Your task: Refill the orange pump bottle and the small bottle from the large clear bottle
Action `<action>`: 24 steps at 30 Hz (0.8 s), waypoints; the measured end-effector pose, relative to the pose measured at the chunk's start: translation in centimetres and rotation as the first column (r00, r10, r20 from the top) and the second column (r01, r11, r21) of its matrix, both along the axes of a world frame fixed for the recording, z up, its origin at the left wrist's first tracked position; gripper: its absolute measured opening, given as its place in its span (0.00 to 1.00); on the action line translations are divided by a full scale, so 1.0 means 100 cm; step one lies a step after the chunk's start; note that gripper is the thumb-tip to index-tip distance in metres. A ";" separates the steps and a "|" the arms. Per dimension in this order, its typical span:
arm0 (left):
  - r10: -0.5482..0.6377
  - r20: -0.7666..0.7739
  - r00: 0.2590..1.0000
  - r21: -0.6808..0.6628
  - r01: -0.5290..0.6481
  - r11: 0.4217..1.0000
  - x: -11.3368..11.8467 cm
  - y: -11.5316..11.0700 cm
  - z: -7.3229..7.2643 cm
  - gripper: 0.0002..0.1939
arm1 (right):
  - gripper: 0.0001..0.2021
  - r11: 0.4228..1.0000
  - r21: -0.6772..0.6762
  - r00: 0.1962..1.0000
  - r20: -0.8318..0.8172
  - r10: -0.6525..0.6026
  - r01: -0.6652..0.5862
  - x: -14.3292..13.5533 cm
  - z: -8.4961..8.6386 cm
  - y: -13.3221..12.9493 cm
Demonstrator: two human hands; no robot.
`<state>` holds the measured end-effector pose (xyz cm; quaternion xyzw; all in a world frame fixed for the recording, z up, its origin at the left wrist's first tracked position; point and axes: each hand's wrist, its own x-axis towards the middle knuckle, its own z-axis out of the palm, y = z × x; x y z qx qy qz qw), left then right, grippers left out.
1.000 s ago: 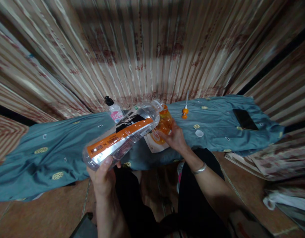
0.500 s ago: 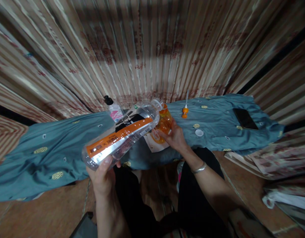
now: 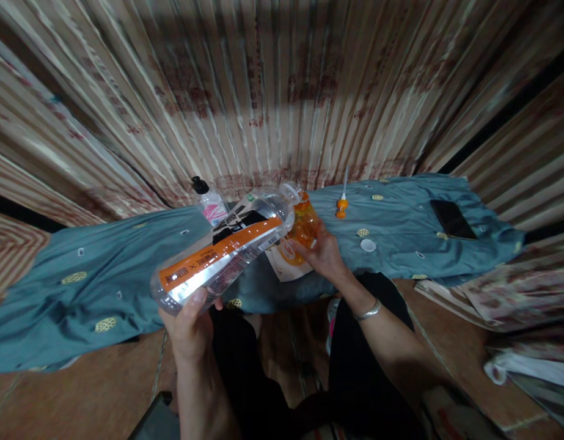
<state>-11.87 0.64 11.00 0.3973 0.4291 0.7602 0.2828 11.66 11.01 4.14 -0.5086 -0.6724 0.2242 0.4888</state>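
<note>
My left hand (image 3: 192,321) grips the base end of a large clear plastic bottle (image 3: 227,250) with an orange, black and silver label. The bottle is tilted, its neck up and to the right. Its mouth meets the top of an orange see-through bottle (image 3: 304,223), and I cannot tell if the two touch. Around the orange bottle, my right hand (image 3: 322,250) is closed. An orange spray head (image 3: 341,208) with a white tube pointing up stands on the cloth to the right. A small white disc (image 3: 367,245), perhaps a cap, lies nearer me.
A teal cloth (image 3: 121,269) with yellow patterns covers the long surface. At the back left stands a clear pump bottle (image 3: 211,205) with a black top. A dark phone-like slab (image 3: 453,219) lies at the right. Pleated curtains (image 3: 263,91) hang behind.
Both hands hold the bottles in nearly the same place. The view has shifted very slightly; otherwise nothing visibly differs.
</note>
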 end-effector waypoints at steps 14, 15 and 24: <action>-0.022 -0.023 0.999 -0.001 0.022 1.000 -0.002 0.000 0.001 0.16 | 0.35 1.000 0.016 1.000 -0.004 0.002 -0.002 0.001 -0.004 0.001; -0.019 -0.015 1.000 -0.001 0.019 1.000 -0.002 0.000 0.001 0.17 | 0.35 1.000 0.015 1.000 -0.007 0.000 0.000 0.001 -0.004 0.001; -0.002 0.000 1.000 0.003 0.002 1.000 0.000 -0.001 0.003 0.16 | 0.35 1.000 -0.005 1.000 0.001 -0.012 0.012 -0.002 0.002 -0.001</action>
